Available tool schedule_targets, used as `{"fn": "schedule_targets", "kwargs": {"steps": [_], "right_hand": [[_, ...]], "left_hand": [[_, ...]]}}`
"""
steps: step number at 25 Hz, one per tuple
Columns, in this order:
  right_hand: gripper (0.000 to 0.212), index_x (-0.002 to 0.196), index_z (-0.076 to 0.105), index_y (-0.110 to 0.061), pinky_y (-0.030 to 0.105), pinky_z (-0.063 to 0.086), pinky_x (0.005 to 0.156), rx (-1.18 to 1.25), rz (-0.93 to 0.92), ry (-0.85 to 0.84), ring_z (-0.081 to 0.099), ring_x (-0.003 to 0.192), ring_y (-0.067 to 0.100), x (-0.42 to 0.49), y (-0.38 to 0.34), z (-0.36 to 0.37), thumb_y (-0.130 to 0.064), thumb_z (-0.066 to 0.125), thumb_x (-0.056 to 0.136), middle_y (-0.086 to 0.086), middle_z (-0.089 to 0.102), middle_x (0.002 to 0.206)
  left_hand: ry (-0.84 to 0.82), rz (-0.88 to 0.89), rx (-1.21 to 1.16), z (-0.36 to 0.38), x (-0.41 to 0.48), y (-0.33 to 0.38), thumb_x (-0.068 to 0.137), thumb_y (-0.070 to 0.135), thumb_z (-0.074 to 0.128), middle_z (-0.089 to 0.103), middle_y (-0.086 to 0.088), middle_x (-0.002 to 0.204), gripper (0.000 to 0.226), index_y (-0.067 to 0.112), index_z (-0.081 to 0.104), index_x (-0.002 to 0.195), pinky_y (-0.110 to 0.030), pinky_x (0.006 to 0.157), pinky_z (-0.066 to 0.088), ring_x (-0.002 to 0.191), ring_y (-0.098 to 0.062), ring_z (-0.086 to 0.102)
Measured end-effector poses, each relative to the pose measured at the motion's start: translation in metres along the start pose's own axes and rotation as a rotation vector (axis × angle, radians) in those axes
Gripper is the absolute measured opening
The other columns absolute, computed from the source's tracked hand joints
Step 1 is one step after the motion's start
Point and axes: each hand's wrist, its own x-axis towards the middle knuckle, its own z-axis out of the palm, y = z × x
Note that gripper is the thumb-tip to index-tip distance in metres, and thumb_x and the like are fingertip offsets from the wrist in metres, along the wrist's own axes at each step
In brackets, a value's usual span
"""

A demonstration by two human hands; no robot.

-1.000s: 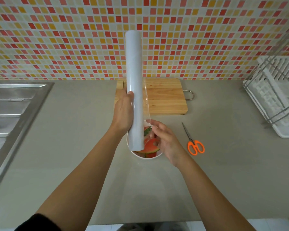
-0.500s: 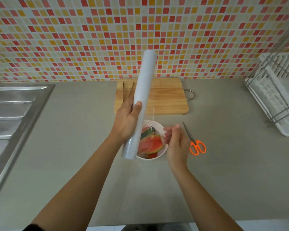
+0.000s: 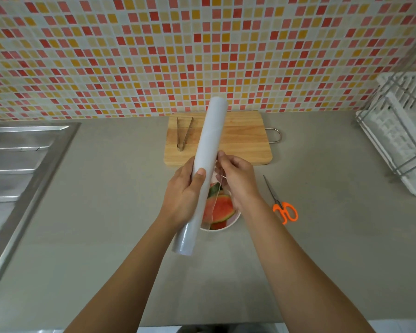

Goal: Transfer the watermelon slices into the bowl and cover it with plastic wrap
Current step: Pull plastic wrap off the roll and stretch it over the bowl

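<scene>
A white bowl (image 3: 231, 224) with red, green-rinded watermelon slices (image 3: 220, 207) stands on the grey counter, just in front of the wooden cutting board (image 3: 243, 138). Above the bowl my left hand (image 3: 184, 195) grips a long white roll of plastic wrap (image 3: 208, 150), tilted with its far end leaning right. My right hand (image 3: 237, 181) pinches the loose clear edge of the wrap right beside the roll, over the bowl. The roll and both hands hide much of the bowl.
Metal tongs (image 3: 184, 133) lie on the board's left part. Orange-handled scissors (image 3: 282, 204) lie right of the bowl. A steel sink drainboard (image 3: 17, 174) is at the left, a white dish rack (image 3: 399, 131) at the right. A mosaic tile wall rises behind.
The roll has tilted from upright to leaning right and dropped lower. My right hand moved from beside the bowl up to the roll and took the film's edge.
</scene>
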Motion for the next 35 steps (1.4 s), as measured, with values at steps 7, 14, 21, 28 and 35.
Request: {"fn": "schedule_targets", "kwargs": {"steps": [7,14,21,28,35], "right_hand": [[0.023,0.073,0.068,-0.017,0.019,0.047,0.049,0.086,-0.026,0.229,0.058,0.057,0.008,-0.001,0.009,-0.001,-0.035,0.060,0.086,-0.004,0.063,0.067],[0.021,0.080,0.068,-0.008,0.022,0.055,0.059,0.194,0.212,0.047,0.069,0.067,0.010,0.021,-0.013,-0.012,-0.027,0.063,0.087,0.003,0.072,0.073],[0.010,0.071,0.063,-0.006,0.014,0.048,0.043,0.255,0.409,0.039,0.057,0.041,0.004,0.030,-0.026,-0.015,-0.009,0.069,0.080,0.000,0.062,0.051],[0.014,0.077,0.062,-0.010,0.012,0.045,0.041,0.471,0.484,0.051,0.050,0.050,0.003,0.030,-0.021,-0.003,-0.021,0.069,0.082,-0.003,0.056,0.061],[0.019,0.068,0.061,-0.010,0.012,0.039,0.034,0.350,0.568,0.097,0.043,0.030,0.003,0.034,-0.025,0.000,-0.021,0.073,0.078,-0.005,0.052,0.044]], "left_hand": [[0.022,-0.098,0.045,0.017,-0.007,-0.007,0.098,0.040,0.035,0.051,0.008,0.116,0.043,0.030,0.039,0.140,-0.030,0.085,0.037,0.103,-0.012,0.048],[-0.021,-0.106,-0.011,0.021,-0.015,-0.006,0.098,0.037,0.037,0.051,0.013,0.114,0.040,0.032,0.042,0.138,-0.023,0.082,0.034,0.104,-0.008,0.048],[-0.026,-0.136,-0.037,0.019,-0.021,-0.009,0.099,0.035,0.038,0.055,0.007,0.116,0.038,0.030,0.044,0.135,-0.022,0.077,0.039,0.103,-0.013,0.052],[-0.030,-0.164,-0.161,0.018,-0.026,-0.008,0.090,0.045,0.037,0.057,0.011,0.120,0.047,0.033,0.047,0.133,-0.030,0.090,0.042,0.110,-0.011,0.053],[-0.033,-0.167,-0.168,0.017,-0.029,-0.011,0.087,0.048,0.037,0.058,0.012,0.120,0.048,0.034,0.048,0.132,-0.021,0.082,0.041,0.107,-0.005,0.053]]}}
